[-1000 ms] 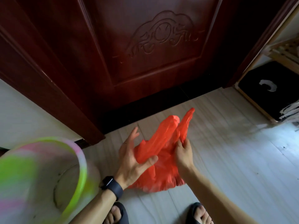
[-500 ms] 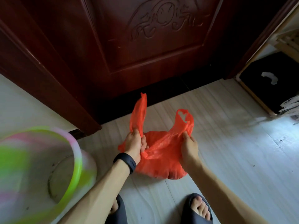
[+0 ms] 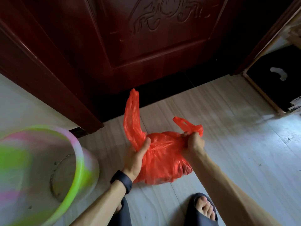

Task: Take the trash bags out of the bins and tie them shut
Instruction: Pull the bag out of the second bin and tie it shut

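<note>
An orange-red plastic trash bag (image 3: 162, 162) sits on the pale floor in front of my feet. My left hand (image 3: 138, 156) grips the bag's left handle at its base; the long loop stands up toward the door. My right hand (image 3: 193, 144) pinches the bag's right handle, pulled out to the right. The two handles are held apart, with no knot between them. The bin (image 3: 40, 168), with a green and pink rim, stands bagless at the lower left.
A dark red wooden door (image 3: 146, 46) and its frame fill the top. At the right edge stands a low black cabinet (image 3: 276, 79) with a wooden border. My two feet in dark sandals (image 3: 203, 209) are at the bottom. Pale plank floor (image 3: 236, 152) spreads to the right.
My hands separated the bag's two handles and have drawn them further apart. The right handle now points sideways, and my left hand's grip has shifted to the left handle's base.
</note>
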